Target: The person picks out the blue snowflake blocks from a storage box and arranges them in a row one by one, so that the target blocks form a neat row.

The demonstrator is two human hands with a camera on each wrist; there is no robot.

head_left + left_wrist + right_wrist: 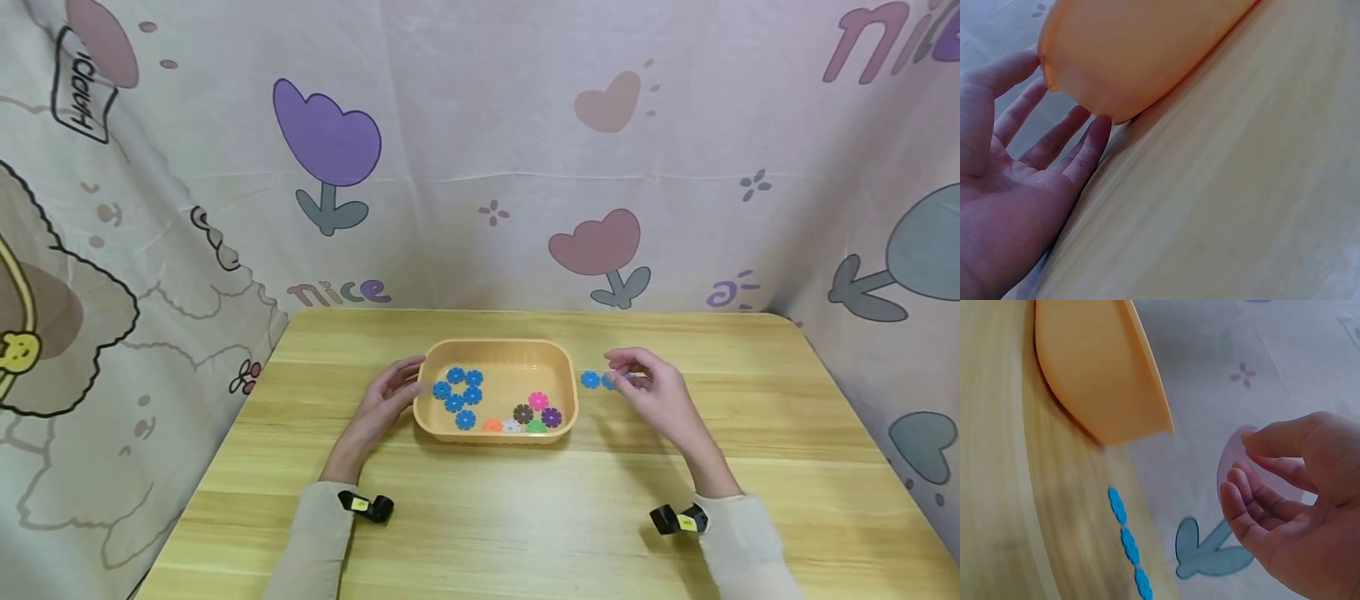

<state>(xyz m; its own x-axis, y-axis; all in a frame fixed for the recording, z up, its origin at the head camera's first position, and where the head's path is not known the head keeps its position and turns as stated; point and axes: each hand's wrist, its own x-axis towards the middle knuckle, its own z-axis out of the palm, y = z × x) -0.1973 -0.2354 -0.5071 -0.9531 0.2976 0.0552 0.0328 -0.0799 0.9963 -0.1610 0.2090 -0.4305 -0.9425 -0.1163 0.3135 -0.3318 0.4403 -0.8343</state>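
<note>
A yellow-orange plastic tray (pixel 495 354) sits on the table. My left hand (pixel 386 400) rests its fingertips against the tray's left end; in the left wrist view the thumb is up at the rim and the fingers lie lower along the outer wall. Blue notched flower-shaped discs (pixel 453 403) lie in the tray's left half. Right of the tray, three blue discs (pixel 1129 545) stand in a line on the table. Over that line hovers my right hand (pixel 658 396), fingers loosely bent and nothing between them, partly hiding the discs in the head view.
Pink, brown, purple, green, white and orange discs (pixel 522 413) gather in the tray's near right corner. The wooden table (pixel 480 517) reaches back to a printed cloth (pixel 465 125), which also hangs at both sides. Each wrist wears a small black camera (pixel 375 508).
</note>
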